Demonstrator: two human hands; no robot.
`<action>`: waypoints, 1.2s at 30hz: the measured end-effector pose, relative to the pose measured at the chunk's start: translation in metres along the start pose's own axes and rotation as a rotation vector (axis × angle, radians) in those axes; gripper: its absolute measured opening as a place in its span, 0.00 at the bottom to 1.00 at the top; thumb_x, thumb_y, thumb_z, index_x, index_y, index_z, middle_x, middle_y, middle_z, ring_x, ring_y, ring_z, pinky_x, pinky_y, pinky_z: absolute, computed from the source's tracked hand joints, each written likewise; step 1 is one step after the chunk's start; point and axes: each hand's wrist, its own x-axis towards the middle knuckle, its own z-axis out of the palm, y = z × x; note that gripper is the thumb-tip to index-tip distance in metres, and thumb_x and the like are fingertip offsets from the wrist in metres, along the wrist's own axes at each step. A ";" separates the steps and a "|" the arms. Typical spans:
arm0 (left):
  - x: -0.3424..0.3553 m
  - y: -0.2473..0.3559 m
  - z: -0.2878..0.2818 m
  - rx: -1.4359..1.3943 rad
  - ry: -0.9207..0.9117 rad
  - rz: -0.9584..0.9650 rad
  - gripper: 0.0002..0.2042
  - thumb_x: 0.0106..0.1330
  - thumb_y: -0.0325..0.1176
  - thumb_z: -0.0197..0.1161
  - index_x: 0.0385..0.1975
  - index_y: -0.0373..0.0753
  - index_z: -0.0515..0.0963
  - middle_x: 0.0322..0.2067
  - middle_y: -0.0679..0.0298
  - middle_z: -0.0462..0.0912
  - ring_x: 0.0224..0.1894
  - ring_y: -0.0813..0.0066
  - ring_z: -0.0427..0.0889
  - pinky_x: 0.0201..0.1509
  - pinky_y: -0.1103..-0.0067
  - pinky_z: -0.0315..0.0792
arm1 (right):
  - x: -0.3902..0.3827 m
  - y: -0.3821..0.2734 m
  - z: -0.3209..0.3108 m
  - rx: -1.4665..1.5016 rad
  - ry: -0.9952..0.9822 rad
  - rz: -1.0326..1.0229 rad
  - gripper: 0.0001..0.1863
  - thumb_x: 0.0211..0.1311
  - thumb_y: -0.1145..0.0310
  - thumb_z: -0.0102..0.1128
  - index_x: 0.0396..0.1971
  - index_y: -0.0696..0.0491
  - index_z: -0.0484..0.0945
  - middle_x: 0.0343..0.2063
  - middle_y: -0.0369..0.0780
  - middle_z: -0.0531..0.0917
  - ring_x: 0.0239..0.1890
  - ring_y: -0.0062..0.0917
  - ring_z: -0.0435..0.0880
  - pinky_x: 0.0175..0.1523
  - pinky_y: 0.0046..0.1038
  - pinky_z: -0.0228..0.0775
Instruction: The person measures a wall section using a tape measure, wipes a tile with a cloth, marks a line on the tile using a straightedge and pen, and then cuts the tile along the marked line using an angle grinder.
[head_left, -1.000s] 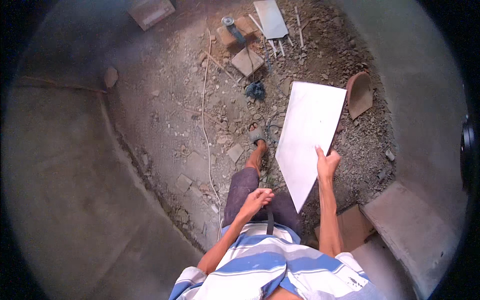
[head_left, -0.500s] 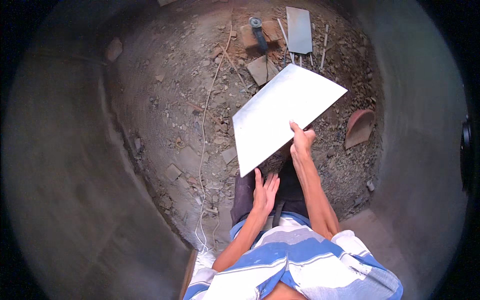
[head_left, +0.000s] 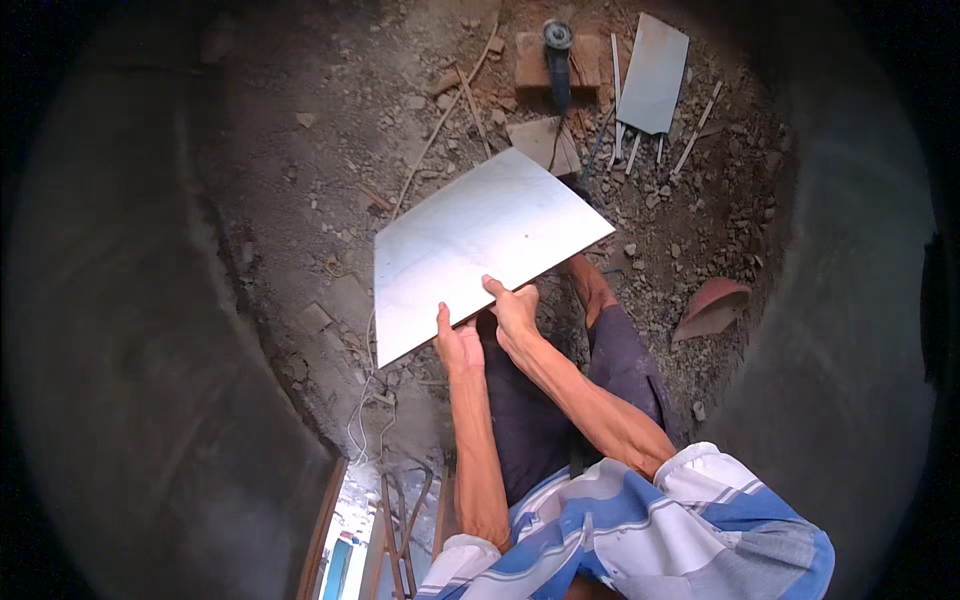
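Note:
A large white tile (head_left: pixel 480 240) with slanting sides is held up in front of me, above the rubble floor. My left hand (head_left: pixel 460 345) grips its near edge, thumb on top and fingers underneath. Close beside it, my right hand (head_left: pixel 512 308) clasps the same edge, its thumb also lying on the white face. The fingers below the tile are partly hidden. Past the tile's far side an angle grinder (head_left: pixel 558 62) rests on a reddish block (head_left: pixel 588 62).
Another pale cut tile (head_left: pixel 654 75) and thin white strips (head_left: pixel 690 140) lie at the far right. A curved reddish shard (head_left: pixel 712 308) sits to the right. A cord (head_left: pixel 425 150) crosses the rubble. Grey walls rise on both sides; a doorway frame (head_left: pixel 322 530) stands lower left.
My left hand has come up and taken hold of the tile's near edge. The tile has moved left and turned, with my right hand still gripping it.

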 end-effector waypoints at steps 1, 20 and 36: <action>0.009 0.001 -0.007 0.010 0.023 0.022 0.22 0.77 0.31 0.57 0.65 0.26 0.64 0.60 0.48 0.74 0.63 0.54 0.76 0.69 0.57 0.74 | 0.002 0.001 -0.001 -0.024 -0.064 0.107 0.18 0.62 0.77 0.70 0.50 0.68 0.77 0.46 0.47 0.84 0.46 0.32 0.86 0.50 0.34 0.82; 0.134 0.035 -0.013 0.367 0.503 0.195 0.29 0.71 0.31 0.67 0.67 0.24 0.64 0.62 0.48 0.75 0.65 0.61 0.75 0.73 0.64 0.71 | 0.610 -0.149 0.052 -1.157 0.239 -1.085 0.52 0.60 0.48 0.73 0.73 0.59 0.53 0.70 0.62 0.62 0.73 0.55 0.61 0.75 0.45 0.57; 0.153 0.037 0.021 0.603 0.497 0.206 0.23 0.70 0.32 0.68 0.56 0.21 0.71 0.56 0.49 0.79 0.59 0.64 0.79 0.67 0.69 0.76 | 0.584 -0.060 -0.152 -0.866 0.442 -0.791 0.43 0.65 0.41 0.68 0.61 0.66 0.69 0.51 0.54 0.82 0.51 0.42 0.82 0.59 0.39 0.71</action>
